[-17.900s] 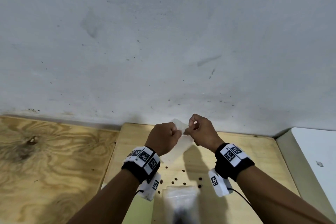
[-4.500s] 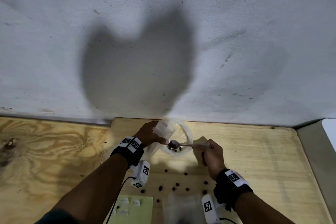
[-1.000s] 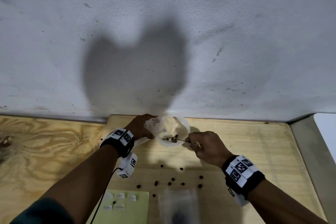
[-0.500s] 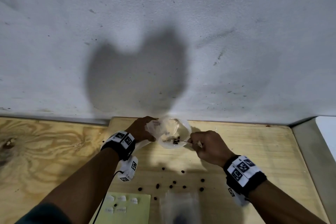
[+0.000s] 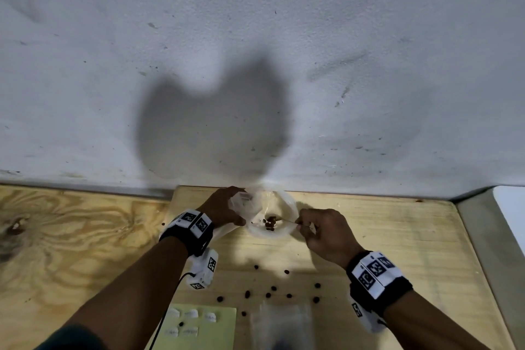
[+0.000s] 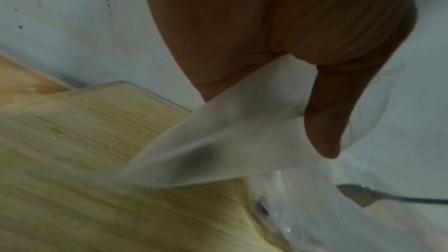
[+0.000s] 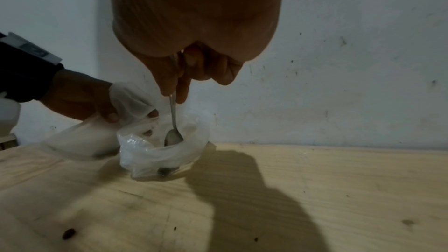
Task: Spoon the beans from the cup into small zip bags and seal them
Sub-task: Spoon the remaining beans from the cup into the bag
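The left hand (image 5: 224, 209) pinches a small clear plastic zip bag (image 7: 130, 101) right beside the clear plastic cup (image 5: 272, 219) on the wooden table (image 5: 383, 241), so brown beans (image 5: 270, 221) travel little. The right hand (image 5: 326, 233) grips a thin metal spoon (image 7: 173, 135), dipping into the cup.

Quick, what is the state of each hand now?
Left hand: closed, gripping the small zip bag.
Right hand: closed, pinching the spoon, its bowl inside the cup.
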Available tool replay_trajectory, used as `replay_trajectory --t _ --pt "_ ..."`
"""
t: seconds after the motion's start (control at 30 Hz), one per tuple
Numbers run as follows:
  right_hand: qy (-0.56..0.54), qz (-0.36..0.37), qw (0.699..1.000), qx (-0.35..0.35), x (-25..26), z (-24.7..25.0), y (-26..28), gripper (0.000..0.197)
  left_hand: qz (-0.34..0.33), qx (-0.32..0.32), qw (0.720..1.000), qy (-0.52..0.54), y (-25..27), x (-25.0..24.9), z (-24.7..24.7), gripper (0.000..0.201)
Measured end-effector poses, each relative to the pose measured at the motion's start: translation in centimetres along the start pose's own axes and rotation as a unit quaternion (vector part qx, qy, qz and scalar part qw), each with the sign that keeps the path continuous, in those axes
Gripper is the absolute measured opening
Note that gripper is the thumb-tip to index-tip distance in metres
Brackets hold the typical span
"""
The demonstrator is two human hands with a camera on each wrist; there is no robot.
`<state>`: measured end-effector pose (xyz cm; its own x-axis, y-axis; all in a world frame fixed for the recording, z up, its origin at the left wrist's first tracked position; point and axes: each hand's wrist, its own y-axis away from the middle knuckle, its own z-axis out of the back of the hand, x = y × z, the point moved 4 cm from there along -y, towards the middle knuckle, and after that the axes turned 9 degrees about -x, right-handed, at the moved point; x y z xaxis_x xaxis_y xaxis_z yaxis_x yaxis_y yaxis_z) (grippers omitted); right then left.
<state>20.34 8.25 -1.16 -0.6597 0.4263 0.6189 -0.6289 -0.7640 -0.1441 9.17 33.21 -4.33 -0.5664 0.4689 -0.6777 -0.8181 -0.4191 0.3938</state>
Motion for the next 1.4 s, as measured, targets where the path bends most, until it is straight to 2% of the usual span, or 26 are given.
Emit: replay_trajectory --t 0.07,0.17,0.27,0.33,0.4,0.5,0.53,0.6,0.73,0.83,0.97,1.03,1.1,1.13,1.2,1.27,1.4 --pt "-0.02 0.003 1.0 -0.012 -0.1 0.5 0.2 0.02 0.0 0.005 1.0 -0.005 0.1 0.2 -0.2 0.07" --pt "-0.032 0.026 0.999 0.019 0.5 -0.3 0.0 0.013 -0.005 0.013 1.0 0.0 0.0 0.1 -0.6 0.067" --pt "-0.001 0.055 0.996 0.064 0.9 -2.1 -0.1 0.014 -0.007 0.012 1.0 -0.009 0.0 -0.2 -0.8 0.067" --pt "0.028 0.085 0.994 0.07 1.1 -2.6 0.0 0.012 -0.009 0.009 1.0 -0.011 -0.1 -0.3 -0.7 0.067" --pt "0.04 0.106 0.991 0.075 1.1 -2.2 0.2 0.008 -0.003 0.007 1.0 -0.014 -0.1 -0.2 -0.6 0.068" --pt "0.048 0.121 0.989 0.065 0.7 -0.3 0.6 0.017 0.004 0.002 1.0 -0.029 0.1 0.3 -0.5 0.077" --pt "0.042 0.12 0.99 0.054 0.5 0.5 0.7 0.019 0.007 0.0 0.999 -0.033 0.0 0.6 -0.5 0.082" --pt "0.012 0.098 0.994 0.041 0.2 2.0 0.7 0.01 0.011 -0.003 0.999 -0.038 -0.2 1.2 -0.7 0.088" --pt "-0.023 0.061 0.998 0.014 0.1 2.4 0.1 0.013 0.005 -0.003 0.999 -0.042 -0.2 0.9 -0.8 0.082" --pt "-0.015 0.058 0.997 0.048 0.7 0.6 -0.4 0.006 0.003 0.003 0.999 -0.045 -0.2 0.6 -1.1 0.084" --pt "-0.004 0.049 0.994 0.094 0.7 -0.2 -0.3 0.023 -0.001 0.0 0.998 -0.055 -0.3 0.6 -1.0 0.087" --pt "-0.01 0.032 0.997 0.076 0.2 1.0 0.0 0.027 -0.001 -0.002 0.999 -0.054 -0.2 0.8 -1.0 0.086" --pt "-0.015 0.01 0.999 0.044 -0.9 2.2 0.1 0.02 -0.004 -0.001 0.999 -0.052 -0.1 0.9 -0.9 0.083" --pt "-0.023 -0.014 0.999 0.024 -1.4 2.7 0.2 0.02 -0.005 0.0 0.999 -0.05 0.1 0.7 -0.8 0.081" --pt "-0.054 -0.082 0.995 -0.02 -2.6 3.0 0.3 0.031 -0.011 -0.004 0.999 -0.038 0.3 0.3 -1.1 0.075" --pt "-0.086 -0.147 0.984 -0.062 -3.0 2.8 0.4 0.039 -0.018 -0.006 1.0 -0.024 0.5 0.0 -1.5 0.072" --pt "-0.151 -0.247 0.95 -0.116 -3.7 1.2 1.2 0.039 -0.05 -0.009 0.998 -0.043 1.3 -0.5 -2.1 0.073"
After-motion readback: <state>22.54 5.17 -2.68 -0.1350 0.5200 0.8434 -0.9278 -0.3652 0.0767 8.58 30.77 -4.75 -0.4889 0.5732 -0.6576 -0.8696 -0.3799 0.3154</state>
